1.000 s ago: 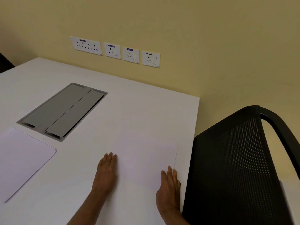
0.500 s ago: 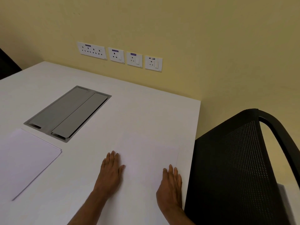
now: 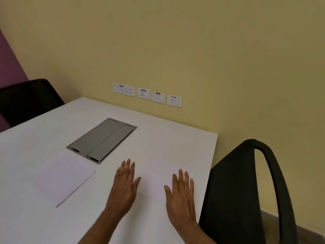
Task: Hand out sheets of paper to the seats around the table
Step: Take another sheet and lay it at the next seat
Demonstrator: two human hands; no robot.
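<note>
- The left hand lies flat and palm down on the white table, fingers straight and close together, thumb out to the side, holding nothing.
- The right hand is likewise flat and palm down with fingers loosely spread, holding nothing.
- A single sheet of paper lies on the table between the two hands, in front of the black mesh chair; it is nearly the table's colour, so its edges are faint. The right hand rests on its right part. Whether the left hand touches the sheet cannot be told.
- A stack of paper lies flat to the left, well apart from the left hand, one corner just beside the grey cable-box lid set into the tabletop.
- A second black chair stands at the table's far left side.
- Four white wall sockets sit in a row on the yellow wall above the table's far edge.
</note>
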